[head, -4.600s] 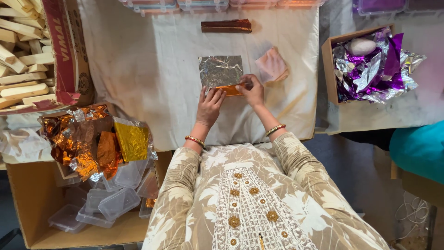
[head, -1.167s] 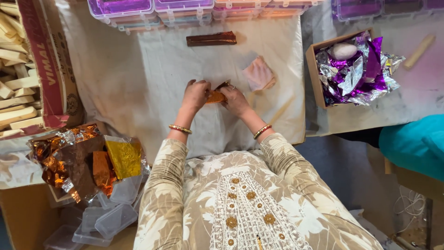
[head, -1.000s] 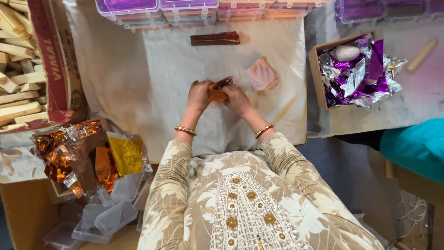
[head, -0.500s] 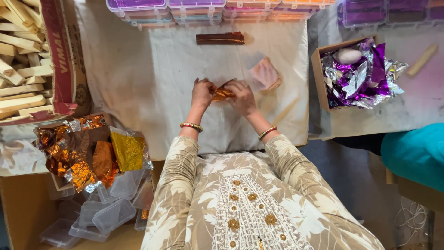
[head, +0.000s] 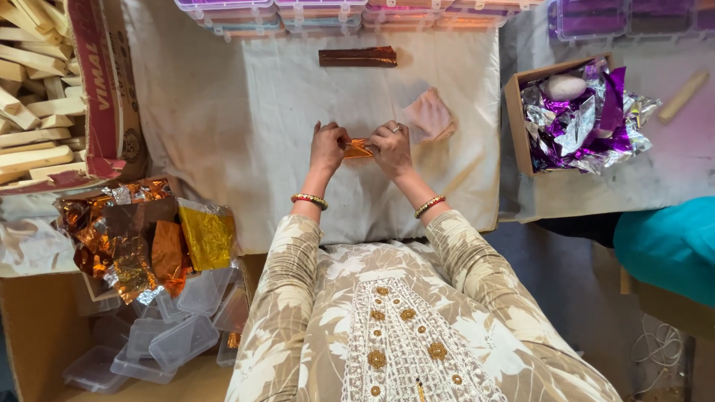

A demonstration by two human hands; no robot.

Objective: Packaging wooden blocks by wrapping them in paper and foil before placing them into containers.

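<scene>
Orange foil piece [head: 358, 149] between left hand [head: 328, 147], right hand [head: 392, 147].

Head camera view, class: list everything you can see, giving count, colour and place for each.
orange foil-wrapped piece: one, orange, between both hands
white cloth sheet: one, white, covering table
brown foil-wrapped bar: one, brown, top centre
pink folded cloth: one, pink, right of hands
cardboard box of purple and silver foil: one, right
pale wooden sticks: many, top left
orange and gold foil sheets: pile, lower left
clear plastic tubs: several, bottom left
left hand; right hand: pinching the piece
</scene>
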